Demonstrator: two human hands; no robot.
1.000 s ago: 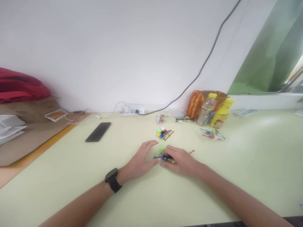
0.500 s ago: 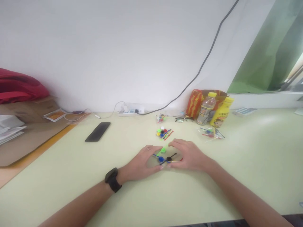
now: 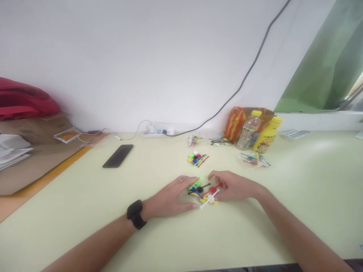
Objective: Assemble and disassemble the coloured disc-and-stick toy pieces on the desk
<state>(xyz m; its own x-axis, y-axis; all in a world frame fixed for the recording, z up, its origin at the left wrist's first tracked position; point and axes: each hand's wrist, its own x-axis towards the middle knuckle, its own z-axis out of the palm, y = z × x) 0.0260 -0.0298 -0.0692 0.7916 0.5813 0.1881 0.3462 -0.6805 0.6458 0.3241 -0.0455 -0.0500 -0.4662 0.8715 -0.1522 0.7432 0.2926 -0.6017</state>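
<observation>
Between my hands lies a cluster of small plastic arrow spinners with round discs: a green one (image 3: 197, 182), a black one (image 3: 200, 189), a blue one (image 3: 194, 190), a red one (image 3: 212, 190), a yellow one (image 3: 202, 198) and a white one (image 3: 210, 198) at the near side. My left hand (image 3: 176, 196) rests to their left, thumb and fingers spread around that edge, index fingertip by the green spinner. On the other side my right hand (image 3: 231, 185) has its fingers bent but apart, next to the red and white spinners; its thumb is partly hidden.
Behind the cluster lie loose discs and arrows (image 3: 197, 158). Farther back are bagged pieces (image 3: 254, 159), glasses (image 3: 221, 143), a clear bottle (image 3: 248, 130) and a yellow bottle (image 3: 267, 136). A phone (image 3: 118, 156) lies left; a power strip (image 3: 155, 132) sits by the wall.
My right hand has shifted right and drawn back from the left hand. The red, yellow and white spinners, mostly covered before, now show between the hands.
</observation>
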